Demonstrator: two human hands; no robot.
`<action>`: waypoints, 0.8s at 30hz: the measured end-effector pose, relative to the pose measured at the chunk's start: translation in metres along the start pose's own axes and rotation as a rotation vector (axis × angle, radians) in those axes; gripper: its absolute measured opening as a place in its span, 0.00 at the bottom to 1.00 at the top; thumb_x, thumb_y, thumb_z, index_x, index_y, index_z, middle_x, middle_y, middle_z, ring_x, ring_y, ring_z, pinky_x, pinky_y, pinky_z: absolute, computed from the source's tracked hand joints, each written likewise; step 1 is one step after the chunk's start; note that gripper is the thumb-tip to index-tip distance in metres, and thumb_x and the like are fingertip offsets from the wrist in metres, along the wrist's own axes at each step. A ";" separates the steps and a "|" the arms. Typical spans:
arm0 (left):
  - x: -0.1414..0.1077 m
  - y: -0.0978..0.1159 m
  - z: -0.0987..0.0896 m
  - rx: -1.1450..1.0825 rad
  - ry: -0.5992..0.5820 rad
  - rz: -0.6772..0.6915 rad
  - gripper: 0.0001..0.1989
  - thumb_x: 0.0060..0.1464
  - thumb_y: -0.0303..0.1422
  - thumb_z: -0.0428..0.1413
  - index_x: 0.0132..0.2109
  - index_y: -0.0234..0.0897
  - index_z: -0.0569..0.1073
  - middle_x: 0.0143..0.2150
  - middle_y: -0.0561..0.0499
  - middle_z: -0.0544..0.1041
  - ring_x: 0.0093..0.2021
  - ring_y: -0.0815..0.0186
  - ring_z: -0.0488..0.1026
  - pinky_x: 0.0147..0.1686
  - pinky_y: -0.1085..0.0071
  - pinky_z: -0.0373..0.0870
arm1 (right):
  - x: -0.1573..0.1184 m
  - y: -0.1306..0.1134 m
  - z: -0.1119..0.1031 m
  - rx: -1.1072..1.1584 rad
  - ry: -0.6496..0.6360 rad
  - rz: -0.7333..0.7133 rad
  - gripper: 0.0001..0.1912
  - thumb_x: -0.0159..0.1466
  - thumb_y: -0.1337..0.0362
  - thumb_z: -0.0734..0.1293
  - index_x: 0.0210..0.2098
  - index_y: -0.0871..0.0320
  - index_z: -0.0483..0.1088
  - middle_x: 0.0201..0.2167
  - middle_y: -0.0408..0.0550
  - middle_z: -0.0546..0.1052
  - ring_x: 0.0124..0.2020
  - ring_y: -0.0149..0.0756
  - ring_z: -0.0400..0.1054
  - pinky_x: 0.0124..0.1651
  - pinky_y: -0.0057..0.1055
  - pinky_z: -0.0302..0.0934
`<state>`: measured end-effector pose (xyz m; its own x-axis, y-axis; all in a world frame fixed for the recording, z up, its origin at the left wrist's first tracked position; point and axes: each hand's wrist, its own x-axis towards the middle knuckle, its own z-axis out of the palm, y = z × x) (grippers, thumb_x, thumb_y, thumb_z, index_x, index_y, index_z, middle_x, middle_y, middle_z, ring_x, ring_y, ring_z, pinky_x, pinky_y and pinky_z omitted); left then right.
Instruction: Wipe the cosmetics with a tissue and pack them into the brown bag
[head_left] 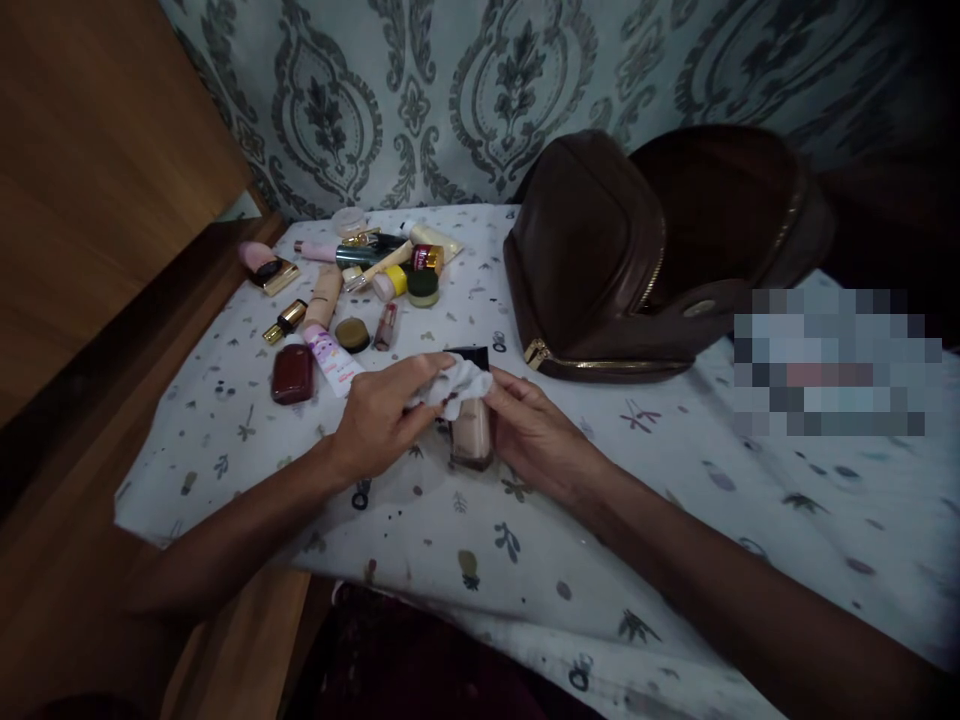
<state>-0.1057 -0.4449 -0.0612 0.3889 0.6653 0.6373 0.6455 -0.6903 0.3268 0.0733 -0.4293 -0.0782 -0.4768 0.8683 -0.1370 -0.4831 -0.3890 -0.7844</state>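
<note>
Over the middle of the table, my right hand [536,425] grips a glass foundation bottle [472,435] with beige liquid and a black cap. My left hand [390,410] pinches a crumpled white wipe [457,385] and presses it against the upper part of the bottle. The wipe hides the bottle's neck and part of its cap. Just beyond my left hand lie a purple and white tube [334,360] and a dark red case [292,374]. A small lip-colour tube [385,327] and a round gold-lidded jar [352,334] stand nearby.
A brown leather bag [592,250] gapes unzipped at the back right. Several cosmetics, including a yellow-banded jar [390,283] and a beige tube [324,297], crowd the back left. A wooden panel [97,130] borders the left. The patterned tablecloth [495,580] reaches the near edge.
</note>
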 end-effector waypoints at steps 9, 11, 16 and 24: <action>-0.004 0.005 0.003 0.019 -0.309 0.248 0.15 0.63 0.26 0.48 0.53 0.38 0.73 0.37 0.51 0.80 0.33 0.69 0.78 0.29 0.76 0.71 | 0.002 -0.010 -0.007 0.075 0.113 0.067 0.20 0.52 0.49 0.78 0.31 0.57 0.74 0.26 0.42 0.77 0.28 0.32 0.70 0.33 0.28 0.65; -0.003 0.004 0.003 -0.027 -0.366 0.250 0.16 0.62 0.26 0.49 0.54 0.39 0.73 0.39 0.51 0.80 0.33 0.69 0.78 0.30 0.75 0.72 | 0.003 -0.012 -0.008 0.100 0.138 0.062 0.18 0.54 0.50 0.77 0.32 0.57 0.74 0.27 0.42 0.78 0.29 0.31 0.71 0.35 0.28 0.67; -0.002 0.002 0.004 -0.170 -0.312 0.198 0.15 0.62 0.25 0.49 0.53 0.37 0.73 0.40 0.49 0.82 0.35 0.68 0.79 0.35 0.75 0.75 | 0.002 -0.014 -0.007 0.129 0.153 0.155 0.18 0.54 0.50 0.77 0.34 0.58 0.75 0.27 0.43 0.78 0.28 0.33 0.71 0.33 0.29 0.67; 0.003 0.001 0.000 -0.165 -0.098 -0.072 0.10 0.62 0.31 0.54 0.50 0.37 0.73 0.41 0.50 0.81 0.35 0.68 0.77 0.34 0.75 0.73 | -0.003 -0.007 -0.002 0.053 0.025 0.095 0.23 0.47 0.50 0.80 0.35 0.58 0.77 0.28 0.45 0.79 0.29 0.33 0.71 0.31 0.28 0.64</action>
<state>-0.1042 -0.4436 -0.0591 0.4132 0.7333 0.5400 0.5602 -0.6721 0.4841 0.0797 -0.4288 -0.0732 -0.5041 0.8338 -0.2253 -0.4753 -0.4856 -0.7337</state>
